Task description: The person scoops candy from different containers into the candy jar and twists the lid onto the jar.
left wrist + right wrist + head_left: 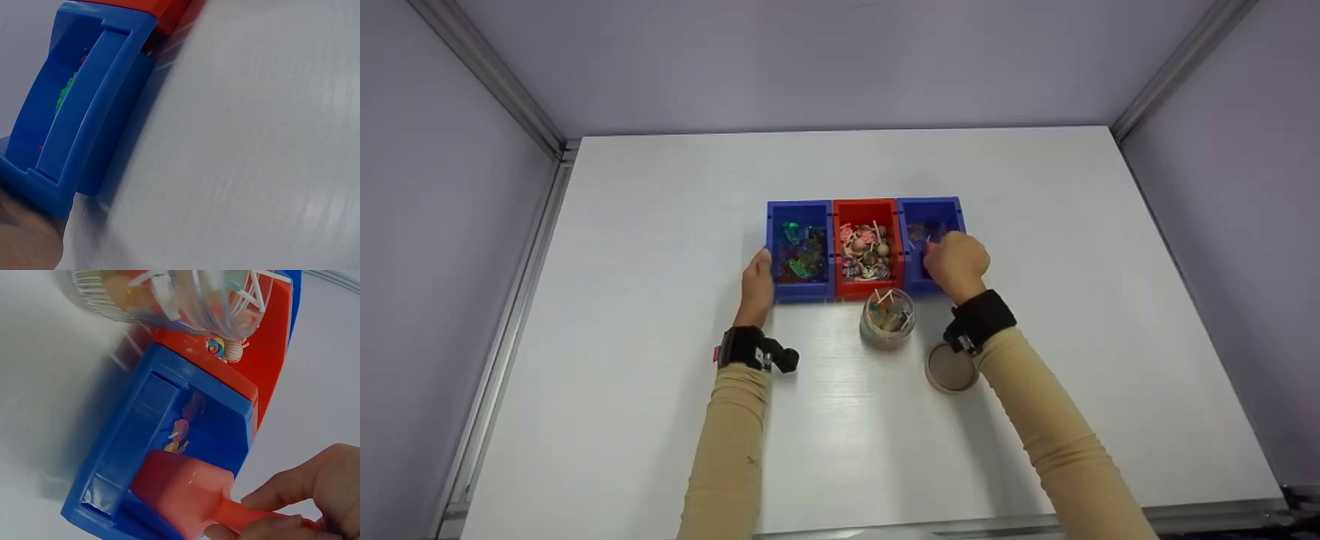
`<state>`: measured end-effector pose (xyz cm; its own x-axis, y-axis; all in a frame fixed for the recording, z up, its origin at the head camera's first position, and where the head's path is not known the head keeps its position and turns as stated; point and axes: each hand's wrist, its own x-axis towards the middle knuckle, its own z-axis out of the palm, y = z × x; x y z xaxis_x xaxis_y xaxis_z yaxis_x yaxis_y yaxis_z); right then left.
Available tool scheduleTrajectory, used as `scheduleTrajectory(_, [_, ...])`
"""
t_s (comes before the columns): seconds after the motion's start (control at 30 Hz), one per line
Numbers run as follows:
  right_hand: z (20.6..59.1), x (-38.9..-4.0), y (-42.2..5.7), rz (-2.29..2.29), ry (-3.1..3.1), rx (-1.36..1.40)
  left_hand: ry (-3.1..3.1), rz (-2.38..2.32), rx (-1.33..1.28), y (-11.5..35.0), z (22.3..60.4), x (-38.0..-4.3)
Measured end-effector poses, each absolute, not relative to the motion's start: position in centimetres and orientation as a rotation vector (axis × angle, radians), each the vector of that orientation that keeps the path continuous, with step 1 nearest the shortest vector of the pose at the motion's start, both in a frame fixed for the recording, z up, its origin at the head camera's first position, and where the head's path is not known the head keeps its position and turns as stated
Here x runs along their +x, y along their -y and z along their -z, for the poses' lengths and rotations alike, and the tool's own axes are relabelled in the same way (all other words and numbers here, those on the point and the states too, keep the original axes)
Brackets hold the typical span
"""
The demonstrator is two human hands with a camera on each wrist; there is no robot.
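My right hand [958,261] grips the handle of a red plastic scoop [188,489]. The scoop's head is down inside the right blue bin [197,377], among small wrapped lollipops [180,430]. Against the outer side of the left blue bin [95,112] rests my left hand [757,289]; part of it is hidden by the bin. Green and dark clear pieces [802,255] lie in that bin. Between the two stands a red bin [870,289] holding several lollipops [866,247]. A clear jar [887,330] of lollipops, uncapped, stands in front of the bins.
A round brownish lid [951,367] lies on the white table [840,450], right of the jar and close under my right wrist. Pale walls [840,67] enclose the table at the back and both sides.
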<state>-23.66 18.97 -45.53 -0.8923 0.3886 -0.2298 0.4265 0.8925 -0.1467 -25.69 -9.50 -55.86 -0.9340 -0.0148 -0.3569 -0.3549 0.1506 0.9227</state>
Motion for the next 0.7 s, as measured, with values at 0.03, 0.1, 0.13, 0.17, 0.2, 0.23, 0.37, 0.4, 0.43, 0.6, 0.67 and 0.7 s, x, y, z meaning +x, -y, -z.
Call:
scheduleTrajectory(0.03, [45.8, -23.6, -19.0, 0.297, -2.863, 0.631, -2.163, -1.856, -0.357, 9.5, 55.9, -25.7])
scheduleTrajectory(0.1, [46.2, -23.3, -19.2, 0.318, -2.858, 0.64, -2.164, -1.86, -0.355, 9.4, 55.9, -25.7])
scheduleTrajectory(0.13, [46.3, -23.1, -19.2, 0.331, -2.852, 0.641, -2.164, -1.866, -0.354, 9.4, 55.9, -25.7])
scheduleTrajectory(0.17, [46.5, -22.8, -19.3, 0.345, -2.849, 0.643, -2.165, -1.868, -0.352, 9.4, 55.9, -25.7])
scheduleTrajectory(0.2, [46.6, -22.6, -19.3, 0.36, -2.839, 0.644, -2.17, -1.87, -0.356, 9.4, 55.9, -25.7])
scheduleTrajectory(0.23, [46.7, -22.4, -19.3, 0.372, -2.831, 0.647, -2.173, -1.868, -0.358, 9.4, 55.9, -25.8])
scheduleTrajectory(0.37, [47.1, -21.6, -19.4, 0.419, -2.801, 0.663, -2.179, -1.849, -0.38, 9.4, 55.9, -25.8])
scheduleTrajectory(0.4, [47.2, -21.6, -19.3, 0.434, -2.796, 0.669, -2.179, -1.845, -0.385, 9.4, 55.9, -25.9])
scheduleTrajectory(0.43, [47.3, -21.5, -19.3, 0.453, -2.795, 0.676, -2.175, -1.842, -0.387, 9.5, 55.9, -25.8])
scheduleTrajectory(0.6, [47.4, -21.9, -19.1, 0.545, -2.807, 0.717, -2.158, -1.843, -0.372, 9.5, 55.7, -25.7])
scheduleTrajectory(0.67, [47.6, -22.0, -19.0, 0.564, -2.811, 0.738, -2.16, -1.842, -0.36, 9.5, 55.6, -25.6])
scheduleTrajectory(0.7, [47.8, -22.1, -18.9, 0.572, -2.812, 0.749, -2.166, -1.842, -0.353, 9.5, 55.5, -25.6])
